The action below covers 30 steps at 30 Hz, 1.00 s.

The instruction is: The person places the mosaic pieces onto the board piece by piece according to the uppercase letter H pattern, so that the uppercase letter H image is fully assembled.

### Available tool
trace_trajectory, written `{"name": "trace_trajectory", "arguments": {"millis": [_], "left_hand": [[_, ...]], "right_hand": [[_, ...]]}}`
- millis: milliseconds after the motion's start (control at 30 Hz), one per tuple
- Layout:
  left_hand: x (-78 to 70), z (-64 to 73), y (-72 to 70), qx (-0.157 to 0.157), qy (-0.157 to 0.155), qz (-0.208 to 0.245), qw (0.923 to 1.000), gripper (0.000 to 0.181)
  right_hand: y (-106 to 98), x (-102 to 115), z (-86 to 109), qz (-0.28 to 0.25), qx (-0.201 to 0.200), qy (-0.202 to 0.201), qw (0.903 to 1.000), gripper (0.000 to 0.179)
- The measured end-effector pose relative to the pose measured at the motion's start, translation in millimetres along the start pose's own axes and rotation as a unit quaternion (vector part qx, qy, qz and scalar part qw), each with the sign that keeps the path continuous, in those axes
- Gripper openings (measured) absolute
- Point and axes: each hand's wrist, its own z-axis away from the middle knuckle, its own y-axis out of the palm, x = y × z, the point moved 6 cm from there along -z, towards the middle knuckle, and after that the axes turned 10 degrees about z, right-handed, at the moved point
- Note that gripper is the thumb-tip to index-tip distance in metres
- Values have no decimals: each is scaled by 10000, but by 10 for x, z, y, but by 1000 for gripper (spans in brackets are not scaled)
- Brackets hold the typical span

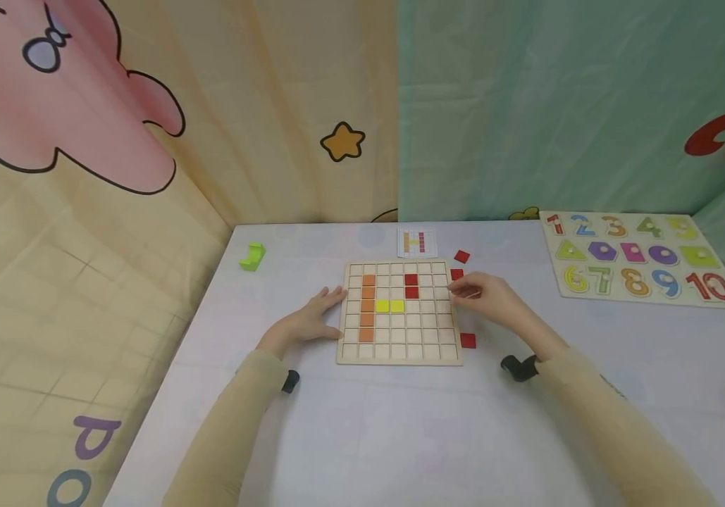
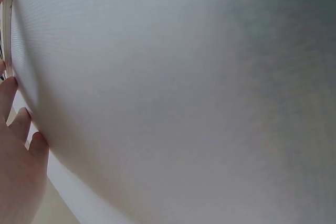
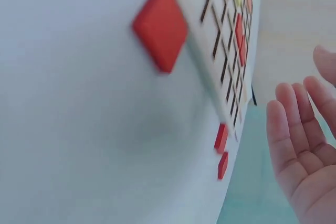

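Note:
A wooden grid board (image 1: pixel 425 354) lies on the table. It bears a column of several orange tiles (image 1: pixel 368 306), two yellow tiles (image 1: pixel 390 306) side by side and two red tiles (image 1: pixel 411 286) at the upper right. My left hand (image 1: pixel 301 320) rests at the board's left edge, fingers spread and thumb apart. Over the right edge hovers my right hand (image 1: pixel 485 299); in the right wrist view its fingers (image 3: pixel 286 124) are loosely bent and no tile shows between them. Loose red squares lie beside the board: one near its lower right (image 3: pixel 161 29), two farther up (image 1: pixel 461 257).
A small pattern card (image 1: pixel 417 243) lies behind the board. At the left back stands a light green block (image 1: pixel 252 257). A number-and-shape puzzle board (image 1: pixel 644 260) takes up the right back. Curtains (image 1: pixel 495 105) hang along the table's far edge.

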Motion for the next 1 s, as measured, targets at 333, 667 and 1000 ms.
{"name": "trace_trajectory", "arguments": {"millis": [333,667,1000], "left_hand": [[6,6,1,-11,-67,57,10000,91],[-6,16,1,-64,-50,137,9999,91],[4,7,6,-30,42,126,9999,91]], "right_hand": [[-19,-313,448,7,96,52,9999,38],[30,-295,495,45,154,-116,9998,36],[131,-272,478,178,377,-108,9991,37]]}}
